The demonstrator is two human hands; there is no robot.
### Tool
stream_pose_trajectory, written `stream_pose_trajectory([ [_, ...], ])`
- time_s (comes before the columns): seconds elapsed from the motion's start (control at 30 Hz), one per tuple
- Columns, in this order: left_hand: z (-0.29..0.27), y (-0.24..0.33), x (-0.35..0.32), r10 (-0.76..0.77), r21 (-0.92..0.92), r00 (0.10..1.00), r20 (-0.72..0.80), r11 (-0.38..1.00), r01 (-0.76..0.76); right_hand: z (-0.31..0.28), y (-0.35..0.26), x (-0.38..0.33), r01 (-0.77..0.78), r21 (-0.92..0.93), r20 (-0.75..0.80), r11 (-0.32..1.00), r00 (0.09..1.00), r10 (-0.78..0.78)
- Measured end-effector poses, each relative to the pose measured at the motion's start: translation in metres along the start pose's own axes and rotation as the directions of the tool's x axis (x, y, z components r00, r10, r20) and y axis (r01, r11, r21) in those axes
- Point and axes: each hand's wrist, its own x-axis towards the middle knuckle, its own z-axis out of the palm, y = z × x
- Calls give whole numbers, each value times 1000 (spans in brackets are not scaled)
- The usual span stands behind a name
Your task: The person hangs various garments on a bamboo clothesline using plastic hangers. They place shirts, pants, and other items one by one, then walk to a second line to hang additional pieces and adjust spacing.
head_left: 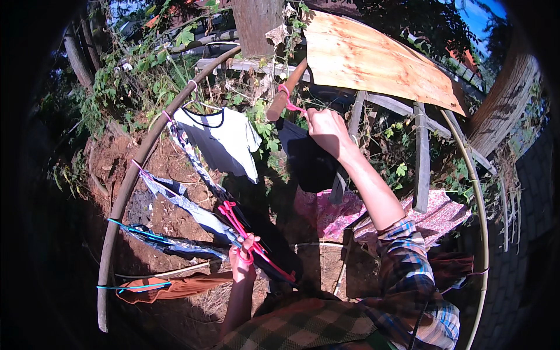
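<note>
At seven o'clock, nearest you, your left hand (240,263) curls around pink hangers (233,216). At one, your right hand (328,132) is closed on a pink hook (296,109) looped over a wooden pole (279,109), dark cloth (303,153) below. Seat it back from the cut end; mind the board (373,55) edge beyond. Room seems freer toward eleven.

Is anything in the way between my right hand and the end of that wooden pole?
Only the pink loop shows between them, running from the pole, near its end, to your right hand. Nothing else visible blocks the gap.
</note>
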Motion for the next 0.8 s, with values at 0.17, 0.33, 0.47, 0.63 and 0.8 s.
stream_pose_trajectory([
  [0.17, -3, 2, 1, 6, -13, 1000, -23, 1000, -6, 8, -28, -39, -151, -126, -82, 980, 987, 141],
  [0.33, -3, -1, -1, 14, -33, 1000, 5, 999, -14, 22, -63, -112, -129, 113, -270, 985, 950, 156],
  [0.47, 4, -5, -2, 38, -33, 997, 66, 999, -36, 37, -111, -173, -136, 195, -257, 971, 949, 184],
  [0.63, 14, -8, -6, -34, -60, 980, 195, 997, 47, 50, -158, -224, -28, 178, -105, 984, 993, 47],
  [0.8, 8, -6, -16, -99, -37, 980, 170, 994, 107, 50, -182, -245, -20, 224, -21, 974, 999, 26],
])
